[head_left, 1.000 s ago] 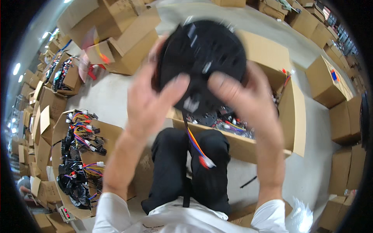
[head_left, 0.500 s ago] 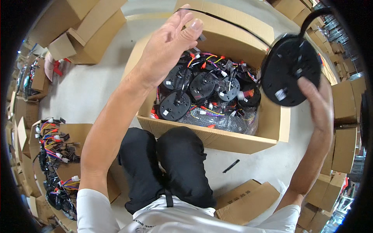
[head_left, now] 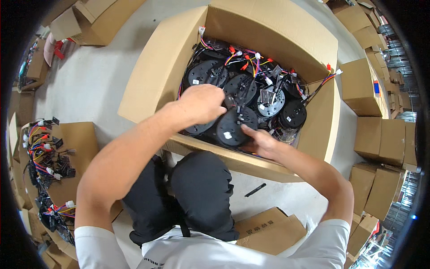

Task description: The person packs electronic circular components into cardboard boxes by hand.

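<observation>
Inside the large open cardboard box, my right hand holds a black round disc-shaped part by its right edge. My thumb lies on its face and the fingers are beneath. The part has a small white label. Just up and left of it is my left hand, its fingers curled closed by the cable area; what they grip is hidden. Similar black discs lie around: one at the back left, one with a shinier face, and one at the right. Coloured wires with white and red connectors lie among them.
At the left stands another cardboard box with wired parts along it. A black pen-like object and a folded cardboard piece lie on the floor nearby. Stacked cartons line the right side.
My right hand has brought the disc from the box's right side down to the left, into the box. My left hand has come down from its raised place and closed. The view has shifted.
</observation>
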The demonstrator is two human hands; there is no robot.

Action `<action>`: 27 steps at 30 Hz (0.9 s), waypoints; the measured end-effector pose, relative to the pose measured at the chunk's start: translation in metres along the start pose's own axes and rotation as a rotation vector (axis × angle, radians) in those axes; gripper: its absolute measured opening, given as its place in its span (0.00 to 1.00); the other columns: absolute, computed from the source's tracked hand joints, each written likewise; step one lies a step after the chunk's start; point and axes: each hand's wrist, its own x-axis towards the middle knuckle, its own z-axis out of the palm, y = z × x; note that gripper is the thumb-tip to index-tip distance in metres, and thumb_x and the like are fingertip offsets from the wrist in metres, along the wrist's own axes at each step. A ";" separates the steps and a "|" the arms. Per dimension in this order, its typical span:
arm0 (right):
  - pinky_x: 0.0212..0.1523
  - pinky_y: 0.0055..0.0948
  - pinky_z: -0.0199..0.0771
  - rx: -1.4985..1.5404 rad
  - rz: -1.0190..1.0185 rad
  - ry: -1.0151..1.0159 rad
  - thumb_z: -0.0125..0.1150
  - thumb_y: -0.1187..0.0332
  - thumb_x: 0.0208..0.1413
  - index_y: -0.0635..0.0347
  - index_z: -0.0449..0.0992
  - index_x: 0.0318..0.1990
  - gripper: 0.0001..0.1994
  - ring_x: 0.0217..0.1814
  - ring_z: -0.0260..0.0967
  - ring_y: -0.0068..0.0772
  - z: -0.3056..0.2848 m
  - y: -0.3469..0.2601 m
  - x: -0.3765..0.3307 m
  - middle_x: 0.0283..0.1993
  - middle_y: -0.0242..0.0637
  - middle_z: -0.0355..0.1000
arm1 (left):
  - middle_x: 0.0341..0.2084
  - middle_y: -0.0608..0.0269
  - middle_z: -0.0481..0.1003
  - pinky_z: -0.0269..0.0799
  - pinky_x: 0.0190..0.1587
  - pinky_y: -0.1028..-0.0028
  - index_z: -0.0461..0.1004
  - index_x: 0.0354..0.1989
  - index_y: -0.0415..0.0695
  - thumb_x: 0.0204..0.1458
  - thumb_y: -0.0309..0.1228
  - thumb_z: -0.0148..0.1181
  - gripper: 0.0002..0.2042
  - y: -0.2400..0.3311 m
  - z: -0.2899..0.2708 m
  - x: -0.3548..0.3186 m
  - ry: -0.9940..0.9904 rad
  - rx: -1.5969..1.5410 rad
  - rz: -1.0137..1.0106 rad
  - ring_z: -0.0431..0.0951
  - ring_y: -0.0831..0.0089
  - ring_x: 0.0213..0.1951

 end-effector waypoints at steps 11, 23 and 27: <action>0.53 0.40 0.81 -0.017 0.074 -0.046 0.60 0.57 0.66 0.53 0.68 0.61 0.21 0.55 0.75 0.43 0.003 0.026 0.050 0.57 0.40 0.73 | 0.46 0.43 0.79 0.75 0.55 0.59 0.80 0.43 0.35 0.49 0.42 0.71 0.22 -0.037 0.019 -0.001 -0.411 0.172 0.018 0.79 0.51 0.52; 0.43 0.35 0.78 -0.527 0.088 -0.072 0.62 0.57 0.64 0.65 0.75 0.51 0.19 0.41 0.76 0.40 0.041 0.010 0.015 0.38 0.46 0.79 | 0.43 0.50 0.77 0.75 0.51 0.57 0.76 0.44 0.38 0.47 0.39 0.69 0.20 0.010 -0.064 -0.142 0.765 -0.055 0.052 0.78 0.52 0.49; 0.40 0.38 0.74 -0.949 -0.156 0.004 0.59 0.54 0.65 0.68 0.77 0.46 0.20 0.37 0.73 0.37 -0.023 -0.002 0.017 0.34 0.44 0.77 | 0.40 0.55 0.79 0.76 0.50 0.56 0.78 0.42 0.40 0.48 0.32 0.67 0.14 0.001 -0.074 -0.316 1.155 0.198 -0.047 0.80 0.54 0.46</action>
